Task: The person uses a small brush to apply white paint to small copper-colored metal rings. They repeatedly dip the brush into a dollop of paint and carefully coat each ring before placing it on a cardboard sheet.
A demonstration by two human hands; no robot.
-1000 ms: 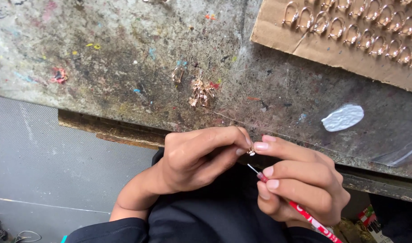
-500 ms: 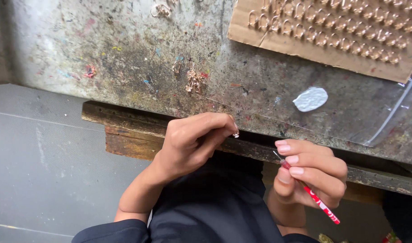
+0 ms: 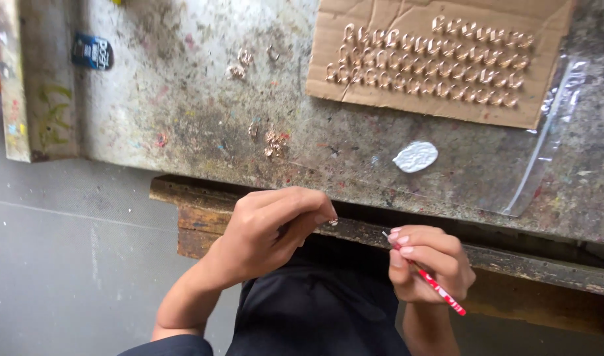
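Fingertips [image 3: 325, 214] around tiny metal piece [image 3: 333, 222]

Open gap between left hand [image 3: 272, 231] and right hand [image 3: 430, 264], bare bench [image 3: 203, 118] ahead, cardboard sheet [image 3: 440, 59] (covered in small metal pieces) blocking far right

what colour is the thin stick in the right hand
Red with small white marks, seen in the head view: the stick is pinched in the right hand.

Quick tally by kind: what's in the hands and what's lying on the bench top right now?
Red thin tool, in right hand: 1
Tiny metal piece, pinched by left hand: 1
Cardboard sheet bearing rows of small metal pieces: 1
Silvery blob: 1
Clear plastic bag: 1
Blue sticker: 1
Total: 6
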